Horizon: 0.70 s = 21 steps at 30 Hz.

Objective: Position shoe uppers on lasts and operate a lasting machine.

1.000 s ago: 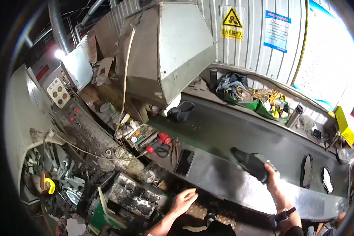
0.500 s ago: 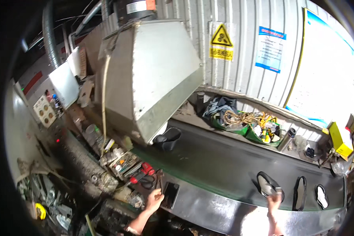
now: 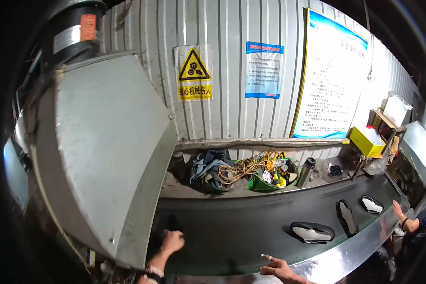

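My left hand [image 3: 173, 241] reaches over the belt beside the grey hood, its fingers curled closed at a dark, blurred black shoe [image 3: 167, 224] that barely stands out from the belt. My right hand [image 3: 277, 269] is over the near edge of the belt with fingers stretched out and apart, holding nothing; one finger has a white wrap. To its upper right lies a black shoe with a white bottom [image 3: 312, 233]. Beyond that are a second such shoe [image 3: 348, 218] and a third, smaller-looking one [image 3: 372, 205].
The dark conveyor belt [image 3: 241, 222] runs from under the grey hood [image 3: 104, 142] to the right. Behind it, a ledge holds green bags with rope and tools [image 3: 265, 177], a metal flask [image 3: 307, 171] and a yellow box [image 3: 367, 142]. Another person's hand [image 3: 397, 208] is at the far right.
My view has swung right. My left hand has gone from beside the phone on the metal ledge to over the belt near the hood. My right hand has come away from the nearest white-bottomed shoe.
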### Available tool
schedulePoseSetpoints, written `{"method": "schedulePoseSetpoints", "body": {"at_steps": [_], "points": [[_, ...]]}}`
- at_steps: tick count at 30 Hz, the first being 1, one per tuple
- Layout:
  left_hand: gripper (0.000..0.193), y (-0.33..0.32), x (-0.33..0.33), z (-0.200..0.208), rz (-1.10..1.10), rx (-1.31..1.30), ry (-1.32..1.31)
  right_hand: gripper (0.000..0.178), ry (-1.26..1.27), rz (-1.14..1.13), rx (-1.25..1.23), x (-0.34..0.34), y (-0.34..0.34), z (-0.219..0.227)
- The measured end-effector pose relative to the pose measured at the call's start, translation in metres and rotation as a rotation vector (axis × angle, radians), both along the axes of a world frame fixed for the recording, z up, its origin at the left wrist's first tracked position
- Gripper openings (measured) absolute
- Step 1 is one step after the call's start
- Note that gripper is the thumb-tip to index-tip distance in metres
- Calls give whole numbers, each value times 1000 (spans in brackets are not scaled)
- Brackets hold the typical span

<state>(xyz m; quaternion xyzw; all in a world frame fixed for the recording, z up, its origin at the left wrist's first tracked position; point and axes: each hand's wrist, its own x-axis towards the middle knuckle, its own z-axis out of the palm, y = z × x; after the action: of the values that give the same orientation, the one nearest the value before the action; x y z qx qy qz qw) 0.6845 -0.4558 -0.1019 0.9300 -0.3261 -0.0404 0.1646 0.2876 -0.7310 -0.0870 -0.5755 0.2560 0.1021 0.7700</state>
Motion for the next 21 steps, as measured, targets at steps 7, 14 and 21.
{"method": "schedulePoseSetpoints", "body": {"at_steps": [7,14,21], "points": [[42,28,69,-44,204,-384,-192,86,99,-520,496,43,40,-30],[75,130,91,-159,766,-280,-5,82,197,-535,520,5,22,-28],[106,104,48,-140,841,-308,86,60,94,-603,670,-52,0,-21]]}}
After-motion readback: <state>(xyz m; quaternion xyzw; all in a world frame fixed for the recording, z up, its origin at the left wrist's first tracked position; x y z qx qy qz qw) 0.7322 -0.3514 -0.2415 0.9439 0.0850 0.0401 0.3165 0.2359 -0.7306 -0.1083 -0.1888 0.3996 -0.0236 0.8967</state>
